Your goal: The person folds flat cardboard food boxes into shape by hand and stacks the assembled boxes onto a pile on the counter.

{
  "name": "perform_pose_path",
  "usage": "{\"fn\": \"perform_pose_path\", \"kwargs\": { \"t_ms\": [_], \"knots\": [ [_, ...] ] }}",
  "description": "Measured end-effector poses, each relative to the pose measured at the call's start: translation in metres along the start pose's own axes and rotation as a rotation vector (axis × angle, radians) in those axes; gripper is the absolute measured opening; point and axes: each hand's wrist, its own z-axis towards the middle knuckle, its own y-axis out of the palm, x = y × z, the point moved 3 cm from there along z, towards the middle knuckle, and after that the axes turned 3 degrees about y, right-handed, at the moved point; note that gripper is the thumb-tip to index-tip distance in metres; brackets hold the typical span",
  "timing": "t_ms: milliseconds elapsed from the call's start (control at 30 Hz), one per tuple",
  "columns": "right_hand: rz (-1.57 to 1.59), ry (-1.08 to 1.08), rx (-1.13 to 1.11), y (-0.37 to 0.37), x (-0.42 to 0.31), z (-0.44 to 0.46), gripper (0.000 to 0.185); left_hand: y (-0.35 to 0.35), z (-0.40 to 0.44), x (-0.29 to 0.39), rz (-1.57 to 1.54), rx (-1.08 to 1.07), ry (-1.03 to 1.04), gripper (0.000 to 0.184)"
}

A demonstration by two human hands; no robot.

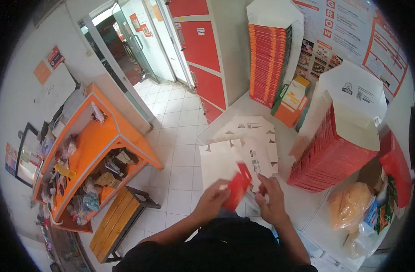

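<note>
My left hand (211, 199) is closed on a small red cardboard piece (237, 187), tilted upright in front of my body; it is blurred, so its exact shape is unclear. Just to its right is my right hand (273, 201), fingers loosely bent and apart, with the index finger pointing up toward the red piece. I see nothing held in it. Beyond both hands, flat white cardboard sheets (216, 161) with dark printed corners and a small logo lie overlapping on the table edge.
A tall stack of red folded boxes (311, 154) stands to the right, with an orange-red stack (267, 63) behind. Between them are orange-green packs (292, 102). A plastic bag (352, 204) sits near right. On the left are an orange counter (139, 147) and wooden bench (110, 222).
</note>
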Motion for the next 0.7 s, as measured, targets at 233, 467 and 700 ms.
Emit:
{"fn": "perform_pose_path", "kwargs": {
  "t_ms": [233, 467, 700],
  "knots": [
    [0.021, 0.001, -0.449, 0.015, -0.034, -0.008, 0.047, -0.001, -0.055, 0.019, 0.342, -0.09, -0.085, 0.045],
    [0.072, 0.001, -0.232, 0.017, -0.038, -0.002, 0.04, 0.006, -0.05, 0.043, 0.434, 0.01, 0.149, 0.063],
    [-0.079, -0.117, -0.144, -0.001, -0.047, -0.003, 0.06, -0.012, -0.032, 0.037, 0.652, 0.03, 0.273, 0.077]
  ]
}}
